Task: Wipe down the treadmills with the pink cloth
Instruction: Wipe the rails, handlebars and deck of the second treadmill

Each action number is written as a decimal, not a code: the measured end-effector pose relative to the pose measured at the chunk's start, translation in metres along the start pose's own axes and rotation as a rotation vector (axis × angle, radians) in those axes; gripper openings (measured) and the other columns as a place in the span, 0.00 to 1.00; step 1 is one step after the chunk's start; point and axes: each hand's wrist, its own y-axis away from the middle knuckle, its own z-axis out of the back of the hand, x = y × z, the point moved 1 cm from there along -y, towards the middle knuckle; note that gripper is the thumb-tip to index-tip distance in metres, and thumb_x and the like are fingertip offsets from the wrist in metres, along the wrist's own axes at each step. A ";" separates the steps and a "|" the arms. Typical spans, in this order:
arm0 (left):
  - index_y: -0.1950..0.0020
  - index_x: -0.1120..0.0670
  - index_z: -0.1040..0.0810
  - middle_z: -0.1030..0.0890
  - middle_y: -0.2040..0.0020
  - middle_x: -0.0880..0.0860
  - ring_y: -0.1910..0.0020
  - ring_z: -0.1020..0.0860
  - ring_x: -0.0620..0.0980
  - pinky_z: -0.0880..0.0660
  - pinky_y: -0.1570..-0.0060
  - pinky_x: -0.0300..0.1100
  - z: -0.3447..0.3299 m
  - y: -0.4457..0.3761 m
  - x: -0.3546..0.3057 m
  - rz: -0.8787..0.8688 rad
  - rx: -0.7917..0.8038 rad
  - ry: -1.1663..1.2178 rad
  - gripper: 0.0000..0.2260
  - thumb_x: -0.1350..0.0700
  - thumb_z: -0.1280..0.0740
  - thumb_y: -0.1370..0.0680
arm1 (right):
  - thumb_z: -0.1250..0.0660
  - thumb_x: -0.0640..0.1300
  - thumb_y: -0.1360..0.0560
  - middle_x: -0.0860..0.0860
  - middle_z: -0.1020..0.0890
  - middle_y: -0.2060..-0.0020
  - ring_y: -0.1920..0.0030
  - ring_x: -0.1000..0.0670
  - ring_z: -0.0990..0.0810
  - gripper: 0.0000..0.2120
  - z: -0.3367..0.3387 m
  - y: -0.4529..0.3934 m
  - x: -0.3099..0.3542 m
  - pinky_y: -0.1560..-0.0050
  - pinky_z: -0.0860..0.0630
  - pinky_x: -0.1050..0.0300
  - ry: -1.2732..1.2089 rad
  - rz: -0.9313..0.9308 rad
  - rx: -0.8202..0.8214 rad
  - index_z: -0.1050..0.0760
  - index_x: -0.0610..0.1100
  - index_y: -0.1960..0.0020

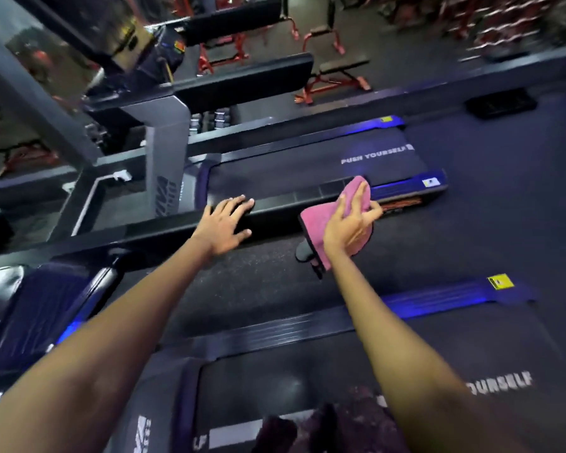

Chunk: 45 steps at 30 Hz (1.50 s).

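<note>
Left hand point(224, 222) lies spread flat on the treadmill handrail point(164, 232), probably bracing my lean. Just right of it, right hand point(348, 223) presses the pink cloth point(317, 220) around the rail's end, fingers curled over, to wipe it.

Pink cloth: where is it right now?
In the head view, right of centre: the pink cloth is held by the right hand against the end of the black treadmill handrail, with the left hand resting further left on it.
</note>
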 end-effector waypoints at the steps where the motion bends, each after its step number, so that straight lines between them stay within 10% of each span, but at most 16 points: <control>1: 0.23 0.47 0.48 0.45 0.23 0.49 0.25 0.45 0.51 0.46 0.30 0.54 0.004 -0.004 0.006 -0.035 0.018 0.004 0.28 0.47 0.41 0.20 | 0.33 0.45 0.26 0.36 0.27 0.49 0.59 0.38 0.23 0.21 -0.005 0.007 0.003 0.54 0.29 0.51 0.021 0.022 -0.024 0.26 0.43 0.34; 6: 0.24 0.42 0.50 0.46 0.23 0.45 0.25 0.44 0.50 0.48 0.30 0.55 -0.003 -0.003 0.019 -0.067 0.047 0.123 0.23 0.48 0.47 0.18 | 0.39 0.48 0.26 0.32 0.27 0.47 0.55 0.36 0.23 0.22 -0.018 0.046 -0.012 0.47 0.33 0.52 0.103 0.212 0.053 0.26 0.41 0.35; 11: 0.23 0.44 0.54 0.51 0.22 0.46 0.24 0.51 0.49 0.56 0.27 0.58 -0.003 -0.013 0.020 -0.024 0.045 0.139 0.23 0.47 0.51 0.17 | 0.37 0.43 0.24 0.35 0.29 0.43 0.51 0.36 0.24 0.22 -0.024 0.023 -0.001 0.46 0.33 0.51 0.023 -0.073 -0.131 0.32 0.42 0.30; 17: 0.23 0.43 0.54 0.49 0.22 0.45 0.23 0.53 0.49 0.59 0.28 0.60 -0.003 -0.016 0.019 -0.011 0.063 0.149 0.22 0.47 0.52 0.17 | 0.34 0.38 0.27 0.36 0.26 0.44 0.49 0.38 0.24 0.24 -0.042 0.067 -0.008 0.44 0.34 0.54 0.051 0.141 0.000 0.31 0.39 0.31; 38: 0.25 0.37 0.56 0.52 0.23 0.42 0.24 0.60 0.51 0.64 0.33 0.66 -0.002 -0.013 0.015 0.068 0.150 0.213 0.22 0.43 0.54 0.18 | 0.37 0.31 0.27 0.34 0.26 0.44 0.44 0.37 0.25 0.16 -0.023 0.024 -0.003 0.46 0.35 0.56 -0.200 -0.162 -0.275 0.30 0.32 0.39; 45: 0.24 0.38 0.55 0.58 0.22 0.44 0.24 0.60 0.50 0.63 0.32 0.65 -0.002 -0.013 0.012 0.067 0.112 0.198 0.22 0.43 0.54 0.18 | 0.39 0.41 0.28 0.39 0.25 0.47 0.52 0.38 0.23 0.17 -0.030 0.060 -0.018 0.52 0.27 0.48 0.054 0.231 0.032 0.26 0.38 0.41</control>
